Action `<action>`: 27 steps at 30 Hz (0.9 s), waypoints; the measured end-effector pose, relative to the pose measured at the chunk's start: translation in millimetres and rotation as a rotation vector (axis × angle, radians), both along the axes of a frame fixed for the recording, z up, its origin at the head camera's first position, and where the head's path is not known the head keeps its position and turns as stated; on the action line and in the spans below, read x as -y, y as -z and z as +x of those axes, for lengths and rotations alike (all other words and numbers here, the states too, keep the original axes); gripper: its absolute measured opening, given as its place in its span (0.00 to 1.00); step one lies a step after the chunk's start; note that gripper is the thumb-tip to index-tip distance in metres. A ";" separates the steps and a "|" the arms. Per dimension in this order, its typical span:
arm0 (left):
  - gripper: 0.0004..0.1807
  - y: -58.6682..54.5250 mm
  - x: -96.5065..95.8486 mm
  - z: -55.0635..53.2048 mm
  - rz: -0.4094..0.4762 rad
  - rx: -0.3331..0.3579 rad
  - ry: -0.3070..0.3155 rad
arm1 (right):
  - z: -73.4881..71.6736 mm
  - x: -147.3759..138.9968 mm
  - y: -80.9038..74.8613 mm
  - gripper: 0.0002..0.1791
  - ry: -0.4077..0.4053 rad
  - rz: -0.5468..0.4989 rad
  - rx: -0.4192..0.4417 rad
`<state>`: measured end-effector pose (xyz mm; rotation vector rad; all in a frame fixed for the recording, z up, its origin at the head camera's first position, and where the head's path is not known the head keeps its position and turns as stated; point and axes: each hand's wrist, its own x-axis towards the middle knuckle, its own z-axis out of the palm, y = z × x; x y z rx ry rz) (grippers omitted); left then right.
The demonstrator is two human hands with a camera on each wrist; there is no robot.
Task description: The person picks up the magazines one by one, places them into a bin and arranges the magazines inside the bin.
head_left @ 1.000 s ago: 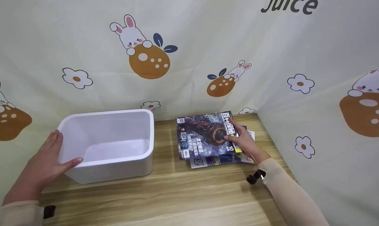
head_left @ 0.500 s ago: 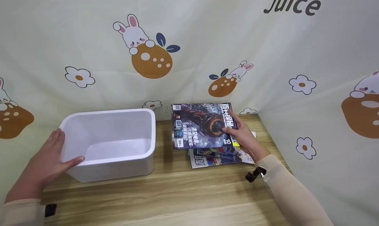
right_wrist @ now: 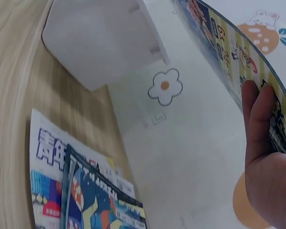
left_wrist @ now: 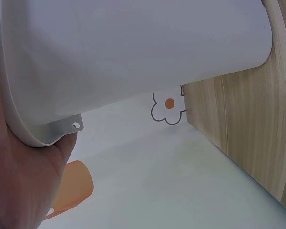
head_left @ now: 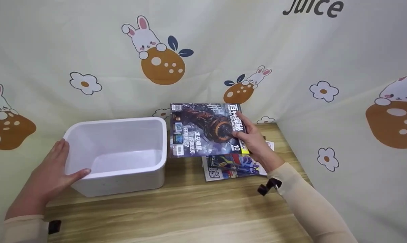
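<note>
A white plastic bin (head_left: 119, 184) stands on the table to the left, with nothing in its visible inside. My left hand (head_left: 51, 175) holds the bin's left front corner, thumb over the rim and fingers along the left side; the left wrist view shows the palm (left_wrist: 26, 176) against the rim. My right hand (head_left: 255, 141) grips the right edge of a dark-covered magazine (head_left: 203, 130), thumb on top. In the right wrist view the fingers (right_wrist: 257, 114) lie under its back cover. The magazine hangs level in the air, its left edge close to the bin's right side.
More magazines (head_left: 235, 168) lie in an overlapping pile on the wooden table (head_left: 176, 216), below and right of the held one. A printed curtain (head_left: 203, 40) with rabbits and flowers borders the table at the back and right.
The dark-covered magazine has been lifted off the pile and carried left towards the bin by my right hand, uncovering more of the magazines underneath. My left hand stays on the bin.
</note>
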<state>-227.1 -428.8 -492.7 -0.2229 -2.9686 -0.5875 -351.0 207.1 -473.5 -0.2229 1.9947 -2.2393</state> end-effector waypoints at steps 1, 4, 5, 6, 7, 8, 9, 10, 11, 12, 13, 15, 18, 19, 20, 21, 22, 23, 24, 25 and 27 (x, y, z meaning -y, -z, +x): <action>0.69 0.4 0.1 -0.1 -0.003 -0.003 0.001 | 0.2 3.5 -1.7 0.50 -0.005 -0.001 0.000; 0.69 0.8 0.5 -0.4 -0.012 -0.010 0.000 | 0.2 15.1 -5.5 0.50 -0.009 0.001 -0.011; 0.69 0.8 0.4 -0.5 -0.014 -0.012 -0.001 | 0.3 19.0 -6.8 0.50 -0.010 -0.002 -0.014; 0.69 0.7 0.3 -0.6 -0.017 -0.012 -0.002 | 0.6 22.8 -8.3 0.50 -0.015 -0.008 -0.015; 0.69 0.5 0.3 -0.6 -0.019 -0.011 -0.003 | 0.7 26.6 -9.8 0.50 -0.024 -0.014 -0.012; 0.69 0.3 0.3 -0.6 -0.020 -0.011 -0.004 | 1.1 30.2 -11.5 0.49 -0.033 -0.019 -0.008; 0.69 0.2 0.4 -0.5 -0.019 -0.009 -0.003 | 1.4 33.8 -13.2 0.49 -0.047 -0.029 -0.005; 0.69 0.2 0.3 -0.5 -0.019 -0.007 -0.003 | 2.0 37.2 -15.0 0.49 -0.059 -0.034 -0.002; 0.69 0.2 0.3 -0.7 -0.018 -0.007 -0.002 | 2.5 40.7 -16.7 0.49 -0.070 -0.043 0.007; 0.69 0.4 0.3 -0.8 -0.017 -0.008 -0.001 | 3.0 44.3 -18.5 0.48 -0.082 -0.050 0.011; 0.69 0.4 0.4 -0.7 -0.017 -0.008 -0.001 | 3.6 48.2 -20.3 0.48 -0.094 -0.055 0.017; 0.69 0.4 0.3 -0.4 -0.014 -0.008 0.000 | 4.3 56.2 -23.3 0.49 -0.111 -0.072 0.026; 0.69 -0.3 -0.1 -0.1 -0.007 -0.019 0.002 | 5.3 68.3 -26.6 0.49 -0.129 -0.102 0.040; 0.69 -0.5 -0.3 -0.1 -0.007 -0.020 0.002 | 5.4 72.2 -27.2 0.49 -0.132 -0.109 0.042; 0.69 -0.7 -0.4 0.0 -0.005 -0.022 0.003 | 5.6 76.2 -27.7 0.50 -0.135 -0.118 0.043; 0.69 -0.8 -0.6 0.0 -0.003 -0.023 0.002 | 5.7 80.0 -28.1 0.50 -0.136 -0.125 0.043; 0.69 -0.9 -0.7 0.0 -0.001 -0.022 0.001 | 6.0 83.6 -28.3 0.50 -0.134 -0.123 0.043; 0.69 -0.8 -0.9 0.0 -0.002 -0.019 -0.001 | 6.2 87.4 -28.6 0.50 -0.133 -0.121 0.042; 0.69 -0.8 -0.9 0.0 -0.003 -0.017 -0.002 | 6.4 91.1 -28.9 0.50 -0.132 -0.113 0.040; 0.69 -0.9 -0.8 0.0 -0.003 -0.015 -0.003 | 6.5 94.8 -29.2 0.50 -0.129 -0.107 0.037; 0.69 -1.1 -0.6 -0.1 0.000 -0.013 -0.006 | 6.8 102.3 -29.9 0.50 -0.129 -0.096 0.034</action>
